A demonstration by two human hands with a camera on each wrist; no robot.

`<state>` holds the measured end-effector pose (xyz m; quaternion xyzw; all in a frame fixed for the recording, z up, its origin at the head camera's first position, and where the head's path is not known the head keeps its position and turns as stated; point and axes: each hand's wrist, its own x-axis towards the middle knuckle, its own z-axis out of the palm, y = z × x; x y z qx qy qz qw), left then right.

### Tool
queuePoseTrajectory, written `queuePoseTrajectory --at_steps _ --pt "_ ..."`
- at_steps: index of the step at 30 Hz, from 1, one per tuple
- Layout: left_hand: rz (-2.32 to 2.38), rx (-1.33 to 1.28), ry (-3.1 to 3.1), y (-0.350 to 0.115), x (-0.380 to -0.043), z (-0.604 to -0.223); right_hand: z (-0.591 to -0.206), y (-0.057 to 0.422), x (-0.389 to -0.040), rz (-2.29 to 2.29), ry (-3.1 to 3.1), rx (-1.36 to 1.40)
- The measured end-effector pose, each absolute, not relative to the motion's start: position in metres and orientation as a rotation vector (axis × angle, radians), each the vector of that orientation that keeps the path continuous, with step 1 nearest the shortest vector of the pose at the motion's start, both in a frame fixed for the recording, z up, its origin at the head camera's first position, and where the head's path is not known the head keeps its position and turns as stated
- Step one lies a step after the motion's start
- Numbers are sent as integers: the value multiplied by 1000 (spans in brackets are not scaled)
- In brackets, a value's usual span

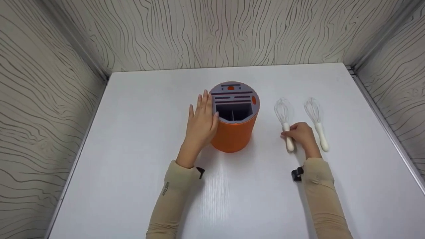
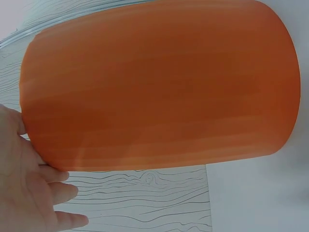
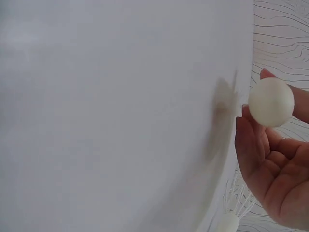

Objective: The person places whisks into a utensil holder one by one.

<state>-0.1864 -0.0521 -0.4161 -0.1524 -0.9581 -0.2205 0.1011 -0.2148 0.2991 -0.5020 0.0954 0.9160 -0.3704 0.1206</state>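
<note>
An orange, round knife-block-like holder (image 1: 232,137) stands upright with a grey slotted top (image 1: 232,99) and a dark open compartment. Against its left side rests my left hand (image 1: 201,124), fingers straight, near the upper rim. In the left wrist view, the fingers of that hand (image 2: 31,183) touch the holder's (image 2: 159,87) rim end. My right hand (image 1: 300,132) pinches the white handle of a whisk (image 1: 283,113) between thumb and fingers. The right wrist view shows this whisk's rounded handle end (image 3: 271,102) in the right hand (image 3: 275,164).
A second white-handled whisk (image 1: 319,129) lies right of the right hand; part of it (image 3: 229,220) shows in the right wrist view. The white table (image 1: 132,149) is bordered by wood-grain-patterned walls (image 1: 199,33) at the back and sides.
</note>
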Motion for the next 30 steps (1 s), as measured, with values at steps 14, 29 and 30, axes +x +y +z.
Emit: queuePoseTrajectory --at_steps 14,29,30 --pt "-601 -457 -2818 -52 -186 -416 -505 302 -209 -1763 2242 279" --pt "-607 -453 -2834 -53 -187 -415 -501 302 -207 -2191 1652 173" --pt "-605 -454 -2837 -53 -187 -415 -501 301 -206 -2202 1628 170"
